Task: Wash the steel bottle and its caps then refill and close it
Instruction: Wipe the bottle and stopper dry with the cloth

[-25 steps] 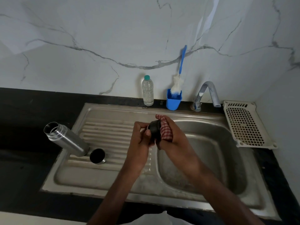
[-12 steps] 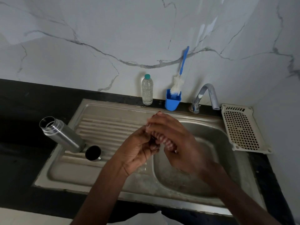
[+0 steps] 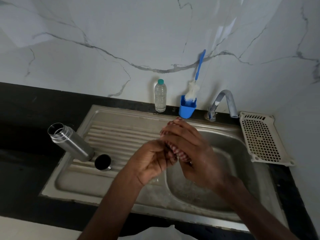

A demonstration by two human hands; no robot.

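The open steel bottle (image 3: 72, 142) stands at the left edge of the sink's drainboard, with no cap on it. A dark steel cap (image 3: 102, 162) stands beside its base on the ribbed drainboard. My left hand (image 3: 152, 160) and my right hand (image 3: 192, 149) are pressed together above the basin's left rim. My right hand is closed around a red-and-white checked cloth (image 3: 178, 153). The second cap, which my left hand held a second ago, is hidden between my hands.
The steel sink (image 3: 121, 118) has a basin on the right. At the back stand a clear plastic water bottle (image 3: 160, 96), a blue cup (image 3: 187, 108) with a bottle brush, and a tap (image 3: 225, 103). A white perforated tray (image 3: 261, 139) lies right of the basin.
My right hand has turned over the cloth and closed on it against my left hand, so the dark cap has gone out of sight. The bottle and the other cap have stayed put.
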